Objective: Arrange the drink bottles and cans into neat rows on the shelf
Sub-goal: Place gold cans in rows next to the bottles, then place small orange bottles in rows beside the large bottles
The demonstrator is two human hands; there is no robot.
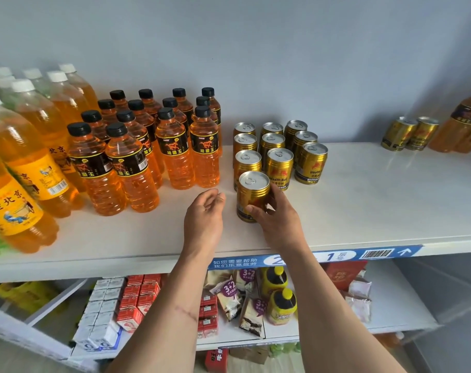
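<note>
The right hand (276,216) wraps around a gold metal drink can (252,195) standing at the front of the leftmost can column on the white shelf (377,200), seemingly squaring it into line, while the left hand (203,211) hovers loosely open just beside it, holding nothing.

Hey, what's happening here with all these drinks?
A person is stocking a shop shelf. Their right hand grips a gold can standing at the front of a block of gold cans. The left hand hovers beside it, holding nothing. Orange bottles with black caps already stand in rows to the left, while two cans and a bottle stand apart at far right.
</note>
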